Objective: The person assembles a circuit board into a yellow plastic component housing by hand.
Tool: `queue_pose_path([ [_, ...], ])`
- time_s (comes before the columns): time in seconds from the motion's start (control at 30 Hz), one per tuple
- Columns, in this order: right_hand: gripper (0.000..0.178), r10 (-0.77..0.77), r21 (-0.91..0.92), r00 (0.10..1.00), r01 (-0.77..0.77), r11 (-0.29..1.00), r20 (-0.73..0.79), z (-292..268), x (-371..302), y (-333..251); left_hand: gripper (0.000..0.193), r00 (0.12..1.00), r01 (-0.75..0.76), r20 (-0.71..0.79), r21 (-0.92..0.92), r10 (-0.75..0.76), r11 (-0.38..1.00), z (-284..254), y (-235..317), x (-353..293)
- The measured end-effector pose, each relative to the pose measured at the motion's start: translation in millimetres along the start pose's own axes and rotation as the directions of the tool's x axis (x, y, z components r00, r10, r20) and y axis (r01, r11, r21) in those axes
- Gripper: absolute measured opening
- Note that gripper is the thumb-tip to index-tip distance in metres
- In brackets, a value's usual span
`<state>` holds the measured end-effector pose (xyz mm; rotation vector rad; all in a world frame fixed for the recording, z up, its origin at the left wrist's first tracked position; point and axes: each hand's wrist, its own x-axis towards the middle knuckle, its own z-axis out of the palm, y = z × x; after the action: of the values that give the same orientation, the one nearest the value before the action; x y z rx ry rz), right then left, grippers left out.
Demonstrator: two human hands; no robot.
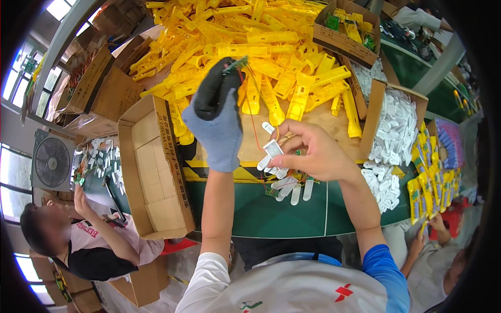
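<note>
My left hand (215,122), in a grey glove with dark fingertips, is closed on a small green circuit board (238,64) and holds it raised over the yellow parts. Thin red wires (254,125) hang from the board down toward my right hand. Bare and lower, my right hand (315,151) pinches a small white plastic piece with a pale square face (273,148) between thumb and fingers. Just below it, several white oblong pieces (295,193) lie on the green table (261,221), with bits of green board and wire among them.
A large heap of yellow plastic housings (250,36) covers the far side. An open cardboard box (151,172) stands at left. White parts (394,125) fill a carton at right, near yellow assembled pieces (425,182). People sit on both sides; a fan (52,161) stands far left.
</note>
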<state>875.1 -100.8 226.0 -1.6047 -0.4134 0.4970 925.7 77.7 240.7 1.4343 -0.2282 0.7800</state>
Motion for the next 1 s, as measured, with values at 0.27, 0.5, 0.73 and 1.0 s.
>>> queue_pose_path([
  [0.27,0.039,-0.191,0.016,0.976,0.194,0.981,-0.106,9.6,-33.7,-25.2,0.033,0.982,-0.188,0.058,0.227,0.179,0.956,-12.4,-6.1,9.4],
  [0.5,0.059,-0.195,0.009,0.952,0.203,0.979,-0.237,-10.2,-32.9,-23.8,0.033,0.998,-0.046,0.045,0.036,0.044,0.998,-5.4,-6.3,7.1],
  [0.73,0.062,-0.284,0.319,0.888,0.404,0.857,-0.360,-29.9,-63.3,-42.3,0.032,0.832,-0.384,0.536,0.373,0.142,0.844,-10.0,-1.6,10.2],
  [1.0,0.025,-0.364,0.081,0.745,0.487,0.870,-0.559,-64.7,-71.8,-30.1,0.036,0.438,-0.081,0.860,0.329,-0.263,0.941,-10.7,19.6,1.8],
])
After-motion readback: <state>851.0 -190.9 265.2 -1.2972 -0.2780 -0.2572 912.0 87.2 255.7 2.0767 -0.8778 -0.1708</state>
